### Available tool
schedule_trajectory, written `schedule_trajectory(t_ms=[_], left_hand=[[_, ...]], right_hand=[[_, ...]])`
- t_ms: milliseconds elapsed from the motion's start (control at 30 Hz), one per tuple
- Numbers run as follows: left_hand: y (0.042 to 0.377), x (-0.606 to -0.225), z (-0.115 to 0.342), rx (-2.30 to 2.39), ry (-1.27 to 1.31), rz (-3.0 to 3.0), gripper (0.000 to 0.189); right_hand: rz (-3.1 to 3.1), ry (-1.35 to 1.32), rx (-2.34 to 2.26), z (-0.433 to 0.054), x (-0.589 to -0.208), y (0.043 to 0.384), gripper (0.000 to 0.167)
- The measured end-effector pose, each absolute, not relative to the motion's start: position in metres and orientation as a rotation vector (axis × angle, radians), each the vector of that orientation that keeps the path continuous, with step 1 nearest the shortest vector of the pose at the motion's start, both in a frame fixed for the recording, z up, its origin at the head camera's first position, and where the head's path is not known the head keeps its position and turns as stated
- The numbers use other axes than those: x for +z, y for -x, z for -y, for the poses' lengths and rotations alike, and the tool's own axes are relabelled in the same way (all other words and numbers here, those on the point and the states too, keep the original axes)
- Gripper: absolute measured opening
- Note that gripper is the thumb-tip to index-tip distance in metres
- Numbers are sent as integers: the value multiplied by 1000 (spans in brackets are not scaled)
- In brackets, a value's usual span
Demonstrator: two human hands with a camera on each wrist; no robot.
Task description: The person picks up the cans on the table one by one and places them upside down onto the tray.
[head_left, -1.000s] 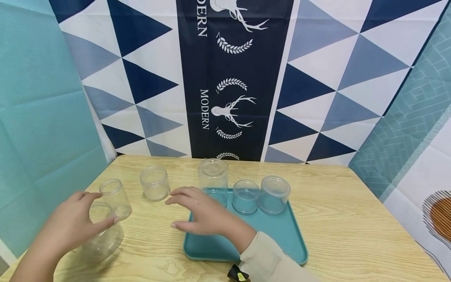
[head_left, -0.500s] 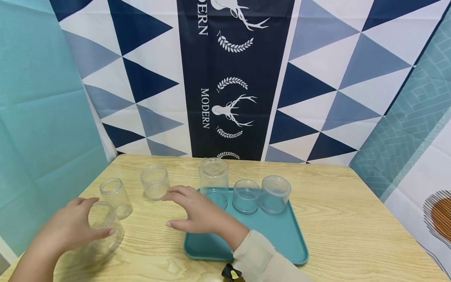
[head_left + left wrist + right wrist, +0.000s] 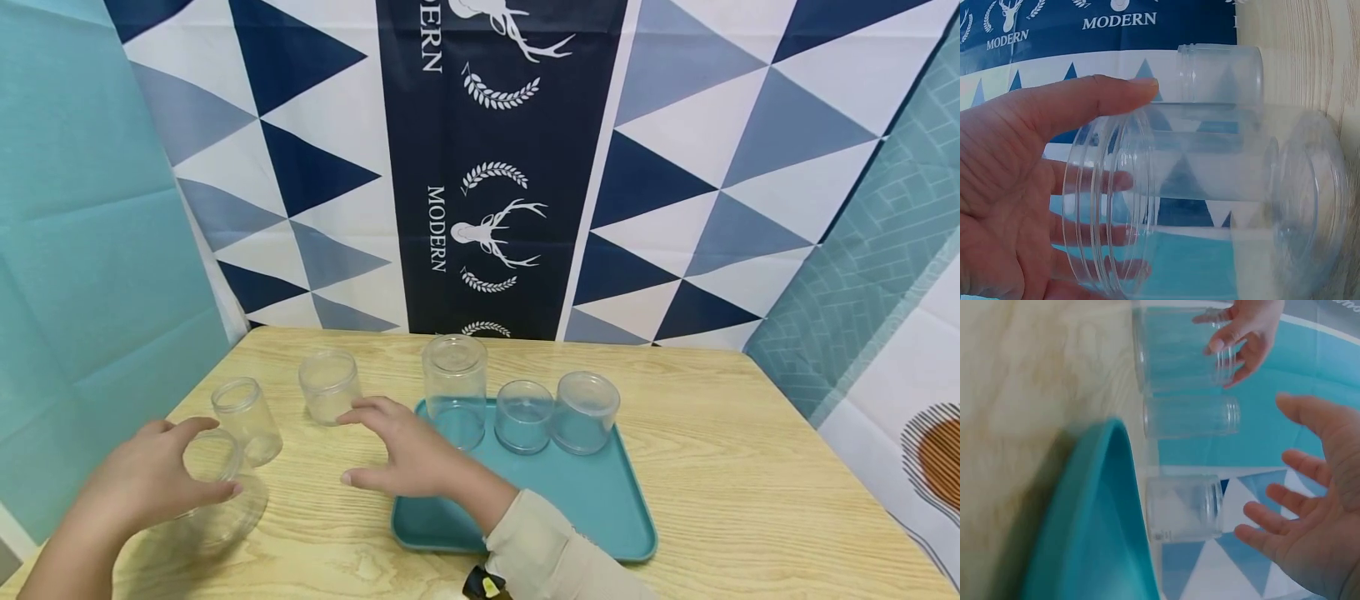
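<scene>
A large clear jar [image 3: 1197,187] stands at the left of the table with its rim upward. My left hand [image 3: 153,479] grips it round the rim, thumb on one side and the other fingers seen through the clear wall. My right hand [image 3: 401,454] is held in the air past the tray's left edge, fingers spread and holding nothing. Beyond its fingertips stands a short clear jar [image 3: 330,387], and a narrow clear jar [image 3: 247,421] is between that one and the large jar.
On the teal tray [image 3: 555,517] a tall clear jar [image 3: 455,375] and two shorter clear jars, one in the middle [image 3: 523,421] and one at the right [image 3: 587,412], sit bottom up along the back. A patterned cloth [image 3: 480,167] hangs behind the wooden table.
My left hand has moved slightly left and lower round the large jar's rim. The right hand has drifted left, toward the short jar, with its fingers still spread.
</scene>
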State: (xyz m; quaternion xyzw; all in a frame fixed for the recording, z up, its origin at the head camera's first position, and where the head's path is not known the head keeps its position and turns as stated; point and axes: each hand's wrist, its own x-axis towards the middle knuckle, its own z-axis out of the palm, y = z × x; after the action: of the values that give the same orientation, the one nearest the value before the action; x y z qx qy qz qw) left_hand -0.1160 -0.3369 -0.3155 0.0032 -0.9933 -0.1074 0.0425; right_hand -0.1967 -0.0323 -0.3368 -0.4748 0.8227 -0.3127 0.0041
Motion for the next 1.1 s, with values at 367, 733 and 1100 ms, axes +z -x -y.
schedule_trajectory(t_ms=[367, 733, 1100], left_hand=[[109, -311, 328, -354, -2, 3016, 88], [102, -308, 314, -385, 64, 2958, 86], [102, -308, 295, -427, 131, 2872, 85]], right_hand=[[-2338, 1027, -1435, 37, -346, 195, 52], [-2214, 808, -1541, 31, -348, 194, 47], [-1993, 656, -1701, 21, -352, 190, 49]])
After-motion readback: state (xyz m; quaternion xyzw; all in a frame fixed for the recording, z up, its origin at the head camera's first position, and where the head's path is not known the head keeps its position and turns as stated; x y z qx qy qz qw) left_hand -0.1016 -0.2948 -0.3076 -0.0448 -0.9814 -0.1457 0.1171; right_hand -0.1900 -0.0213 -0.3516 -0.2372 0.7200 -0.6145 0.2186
